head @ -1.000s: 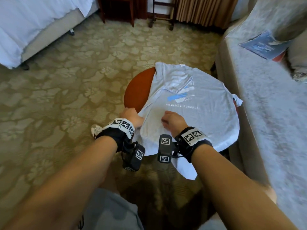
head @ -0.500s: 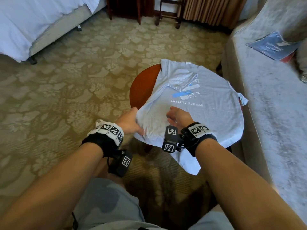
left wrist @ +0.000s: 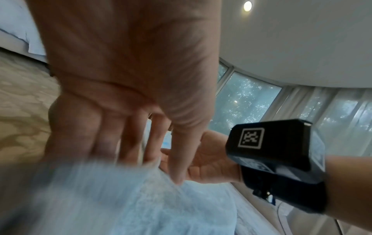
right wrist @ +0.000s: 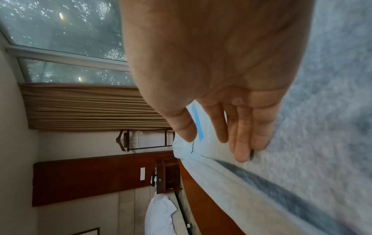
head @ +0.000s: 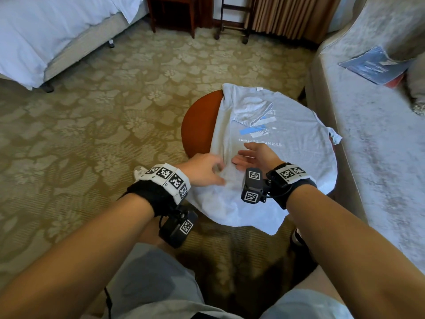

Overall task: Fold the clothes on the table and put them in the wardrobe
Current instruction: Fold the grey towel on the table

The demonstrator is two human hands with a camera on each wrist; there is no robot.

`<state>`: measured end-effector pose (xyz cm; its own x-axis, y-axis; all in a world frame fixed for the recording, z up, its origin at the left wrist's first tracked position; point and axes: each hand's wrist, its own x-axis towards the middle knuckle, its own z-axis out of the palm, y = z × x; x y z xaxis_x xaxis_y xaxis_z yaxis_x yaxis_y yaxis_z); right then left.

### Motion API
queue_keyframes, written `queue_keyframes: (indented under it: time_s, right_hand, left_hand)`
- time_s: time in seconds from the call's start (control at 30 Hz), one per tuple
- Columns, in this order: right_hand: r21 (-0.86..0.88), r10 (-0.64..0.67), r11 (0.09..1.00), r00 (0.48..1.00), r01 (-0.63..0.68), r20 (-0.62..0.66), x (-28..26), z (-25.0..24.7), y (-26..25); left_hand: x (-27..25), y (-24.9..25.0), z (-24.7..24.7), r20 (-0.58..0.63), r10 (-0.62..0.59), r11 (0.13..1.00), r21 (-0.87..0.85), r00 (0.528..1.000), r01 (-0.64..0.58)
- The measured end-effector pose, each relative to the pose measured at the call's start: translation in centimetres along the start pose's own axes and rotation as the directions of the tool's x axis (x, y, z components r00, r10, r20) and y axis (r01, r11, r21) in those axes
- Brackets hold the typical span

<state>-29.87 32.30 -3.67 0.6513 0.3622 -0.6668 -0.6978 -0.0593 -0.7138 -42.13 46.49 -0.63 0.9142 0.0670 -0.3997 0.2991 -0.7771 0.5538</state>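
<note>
A light grey T-shirt [head: 287, 139] with a blue print lies spread on the round wooden table [head: 200, 125], its left side folded inward and its hem hanging over the near edge. My left hand [head: 204, 169] rests on the folded left edge near the hem; in the left wrist view its fingers [left wrist: 128, 135] are straight and the thumb tip touches the cloth [left wrist: 141, 203]. My right hand [head: 255, 155] is just beside it, open, palm turned left. In the right wrist view its fingers [right wrist: 241, 135] lie straight, edge-on against the shirt [right wrist: 322, 143].
A grey sofa [head: 379, 169] stands close against the table's right side, with a blue magazine [head: 372, 65] on it. A bed [head: 46, 31] is at the far left, dark wooden furniture legs [head: 174, 14] at the back. Patterned carpet [head: 115, 111] lies to the left.
Both hands held the shirt's left side and brought it inward. Now they have let go: the left hand lies on the fold and the right hand has opened, palm sideways.
</note>
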Motion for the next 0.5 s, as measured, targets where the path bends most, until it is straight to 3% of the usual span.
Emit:
queue_keyframes:
  time_s: [0.1,0.23,0.3,0.4,0.5]
  right_hand:
    - [0.053,0.020,0.998,1.000,-0.019,-0.018,-0.1,-1.0,0.0]
    - [0.164,0.070,0.984,0.997,-0.075,0.036,-0.1,-1.5,0.3]
    - [0.076,0.078,0.994,0.994,-0.084,0.075,-0.3,-1.4,0.3]
    - [-0.052,0.021,0.998,0.999,-0.019,0.030,-0.5,-1.3,0.4]
    - [-0.087,0.016,0.996,1.000,-0.015,0.015,-0.8,-1.3,0.6]
  left_hand:
    - [0.0,0.5,0.5,0.292,-0.204,0.973,-0.042,0.934,0.225]
    - [0.8,0.9,0.3,0.425,-0.286,0.923,-0.120,0.859,0.367]
    - [1.0,0.8,0.5,0.439,-0.305,0.920,-0.095,0.845,0.381]
    - [1.0,0.5,1.3,0.444,-0.313,0.944,0.048,0.840,0.326]
    - [1.0,-0.4,2.6,0.526,-0.325,0.945,0.146,0.786,0.293]
